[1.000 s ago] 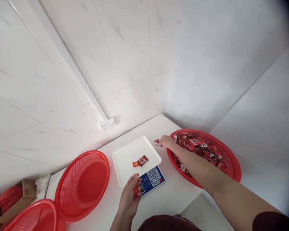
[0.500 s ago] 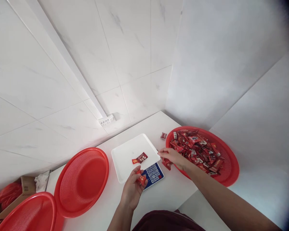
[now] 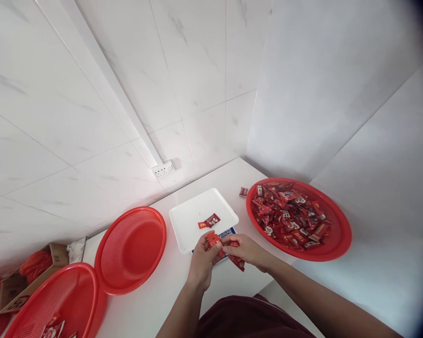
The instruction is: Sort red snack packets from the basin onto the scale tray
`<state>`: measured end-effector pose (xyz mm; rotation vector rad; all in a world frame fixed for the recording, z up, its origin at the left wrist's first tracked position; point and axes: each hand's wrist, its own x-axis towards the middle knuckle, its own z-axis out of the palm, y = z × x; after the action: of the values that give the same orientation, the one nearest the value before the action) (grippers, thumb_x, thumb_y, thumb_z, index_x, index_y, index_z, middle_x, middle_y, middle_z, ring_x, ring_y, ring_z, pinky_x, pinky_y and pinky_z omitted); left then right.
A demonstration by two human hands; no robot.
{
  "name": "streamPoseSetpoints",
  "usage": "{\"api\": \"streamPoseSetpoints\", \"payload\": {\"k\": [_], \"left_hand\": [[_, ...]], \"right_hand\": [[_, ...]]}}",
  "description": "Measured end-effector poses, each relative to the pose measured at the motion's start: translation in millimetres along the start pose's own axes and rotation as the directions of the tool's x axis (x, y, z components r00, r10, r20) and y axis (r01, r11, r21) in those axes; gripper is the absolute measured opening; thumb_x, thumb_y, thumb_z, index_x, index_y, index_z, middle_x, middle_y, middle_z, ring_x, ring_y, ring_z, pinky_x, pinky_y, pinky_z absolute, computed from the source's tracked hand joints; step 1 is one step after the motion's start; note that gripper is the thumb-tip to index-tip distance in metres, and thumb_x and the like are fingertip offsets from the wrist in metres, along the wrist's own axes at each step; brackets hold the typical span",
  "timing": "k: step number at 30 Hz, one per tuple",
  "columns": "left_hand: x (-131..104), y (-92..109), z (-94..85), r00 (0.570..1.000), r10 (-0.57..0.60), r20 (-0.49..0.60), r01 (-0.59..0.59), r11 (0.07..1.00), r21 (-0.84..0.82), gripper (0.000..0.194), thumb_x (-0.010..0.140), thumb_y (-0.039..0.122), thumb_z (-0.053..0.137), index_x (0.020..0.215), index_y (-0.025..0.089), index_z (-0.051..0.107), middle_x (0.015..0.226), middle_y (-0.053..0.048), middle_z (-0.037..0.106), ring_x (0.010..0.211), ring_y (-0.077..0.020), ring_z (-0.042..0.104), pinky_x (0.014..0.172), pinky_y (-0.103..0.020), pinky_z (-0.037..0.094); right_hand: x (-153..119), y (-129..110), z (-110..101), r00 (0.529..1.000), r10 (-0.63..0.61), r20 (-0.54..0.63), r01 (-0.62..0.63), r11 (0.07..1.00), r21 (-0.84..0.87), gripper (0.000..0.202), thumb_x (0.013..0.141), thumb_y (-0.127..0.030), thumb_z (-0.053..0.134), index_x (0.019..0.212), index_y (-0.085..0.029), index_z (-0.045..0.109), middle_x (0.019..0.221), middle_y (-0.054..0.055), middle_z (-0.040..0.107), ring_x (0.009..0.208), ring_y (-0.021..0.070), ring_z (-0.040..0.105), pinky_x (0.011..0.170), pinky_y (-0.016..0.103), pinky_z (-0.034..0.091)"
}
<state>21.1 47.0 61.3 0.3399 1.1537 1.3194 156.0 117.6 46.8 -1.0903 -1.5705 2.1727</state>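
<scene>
My left hand (image 3: 203, 258) is closed on an orange-red packet (image 3: 214, 240) over the front edge of a scale with a blue keypad (image 3: 227, 232). Close against it, my right hand (image 3: 243, 249) pinches dark red packets (image 3: 236, 261) that hang below its fingers. The fingertips of both hands meet. Behind them, a white tray (image 3: 188, 213) holds a dark red packet (image 3: 212, 220) and a smaller orange-red one (image 3: 202, 225). To the right, a red basket (image 3: 341, 234) holds many red packets (image 3: 292, 216).
One small packet (image 3: 243, 191) lies between tray and full basket. At left stand a red basket (image 3: 131, 251) and, nearer, another (image 3: 66, 291) with a few packets. Beyond them is a cardboard box (image 3: 58, 253) with red plastic. A power socket (image 3: 162, 168) is on the wall.
My right hand has moved left and down from the tray's right edge to meet my left hand, bringing its packets along. The view has shifted, showing packets in the near left basket.
</scene>
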Motion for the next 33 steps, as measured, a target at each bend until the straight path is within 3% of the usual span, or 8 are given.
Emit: {"api": "streamPoseSetpoints", "payload": {"k": [3, 8, 14, 19, 25, 27, 30, 33], "left_hand": [[-3.6, 0.5, -3.0, 0.998, -0.018, 0.058, 0.02, 1.0, -0.024, 0.035, 0.067, 0.028, 0.07, 0.1, 0.019, 0.059, 0.094, -0.005, 0.063, 0.082, -0.0144, 0.059, 0.079, -0.031, 0.047], [-8.6, 2.2, -8.7, 0.991, -0.058, 0.119, 0.068, 0.994, -0.086, 0.033, 0.068, 0.023, 0.068, 0.1, 0.018, 0.06, 0.104, -0.008, 0.063, 0.09, -0.0174, 0.06, 0.082, -0.031, 0.046], [-12.8, 1.1, -6.9, 0.993, 0.025, 0.118, -0.021, 0.999, -0.031, 0.032, 0.069, 0.027, 0.069, 0.099, 0.018, 0.06, 0.103, -0.008, 0.063, 0.095, -0.0188, 0.058, 0.087, -0.034, 0.043], [-12.0, -6.2, -4.9, 0.995, -0.027, 0.1, 0.028, 1.0, -0.001, 0.032, 0.071, 0.03, 0.067, 0.1, 0.02, 0.058, 0.105, -0.007, 0.062, 0.093, -0.0174, 0.058, 0.086, -0.034, 0.043], [-3.6, -22.5, -12.9, 0.995, -0.095, 0.016, 0.094, 0.993, 0.068, 0.029, 0.07, 0.034, 0.067, 0.092, 0.018, 0.059, 0.1, -0.008, 0.063, 0.086, -0.0163, 0.059, 0.074, -0.03, 0.047], [1.7, -24.5, -16.8, 0.995, -0.091, -0.037, 0.093, 0.993, 0.068, 0.025, 0.069, 0.03, 0.067, 0.088, 0.017, 0.059, 0.09, -0.006, 0.065, 0.077, -0.0134, 0.059, 0.066, -0.025, 0.048], [11.1, -21.4, -24.2, 0.98, -0.102, -0.173, 0.091, 0.993, -0.071, 0.019, 0.068, 0.022, 0.065, 0.085, 0.017, 0.057, 0.077, -0.002, 0.063, 0.064, -0.0093, 0.058, 0.056, -0.02, 0.046], [17.7, -15.0, -32.2, 0.955, -0.154, -0.252, 0.096, 0.969, -0.228, 0.016, 0.069, 0.017, 0.062, 0.085, 0.017, 0.057, 0.073, 0.0, 0.062, 0.06, -0.0084, 0.058, 0.056, -0.02, 0.048]], "right_hand": [[-2.0, -0.8, 4.2, 0.998, -0.007, -0.064, 0.007, 1.0, 0.005, 0.024, 0.068, -0.038, 0.06, 0.075, -0.015, 0.06, 0.043, -0.007, 0.046, 0.035, 0.0071, 0.041, 0.034, 0.02, 0.036], [-6.9, -4.2, 7.8, 0.991, 0.035, -0.129, -0.031, 0.999, 0.034, 0.025, 0.067, -0.038, 0.06, 0.076, -0.014, 0.06, 0.045, -0.006, 0.048, 0.037, 0.0068, 0.042, 0.034, 0.019, 0.035], [-13.3, -3.1, 8.7, 1.0, -0.019, -0.018, 0.019, 1.0, -0.022, 0.036, 0.07, -0.045, 0.06, 0.089, -0.014, 0.06, 0.044, -0.008, 0.043, 0.037, 0.0066, 0.04, 0.034, 0.019, 0.036], [-9.5, 7.3, 7.0, 0.999, -0.008, -0.051, 0.005, 0.999, -0.052, 0.034, 0.07, -0.044, 0.059, 0.088, -0.015, 0.06, 0.043, -0.009, 0.042, 0.035, 0.0064, 0.038, 0.032, 0.019, 0.034], [-2.1, 25.4, 7.3, 0.993, 0.041, -0.109, -0.052, 0.994, -0.098, 0.026, 0.071, -0.04, 0.059, 0.081, -0.017, 0.059, 0.037, -0.01, 0.04, 0.031, 0.0063, 0.036, 0.029, 0.017, 0.031], [1.6, 26.5, 6.5, 0.993, 0.085, -0.084, -0.088, 0.996, -0.033, 0.024, 0.071, -0.038, 0.061, 0.082, -0.017, 0.058, 0.038, -0.009, 0.042, 0.031, 0.0061, 0.037, 0.029, 0.016, 0.031], [11.3, 19.3, 0.7, 0.974, 0.183, -0.136, -0.143, 0.955, 0.258, 0.019, 0.073, -0.033, 0.061, 0.081, -0.017, 0.057, 0.05, -0.006, 0.052, 0.037, 0.0048, 0.045, 0.032, 0.013, 0.034], [23.8, 5.3, -7.6, 0.944, 0.295, -0.15, -0.147, 0.78, 0.608, 0.014, 0.078, -0.03, 0.058, 0.083, -0.017, 0.056, 0.061, -0.003, 0.057, 0.044, 0.004, 0.051, 0.035, 0.01, 0.038]]}}
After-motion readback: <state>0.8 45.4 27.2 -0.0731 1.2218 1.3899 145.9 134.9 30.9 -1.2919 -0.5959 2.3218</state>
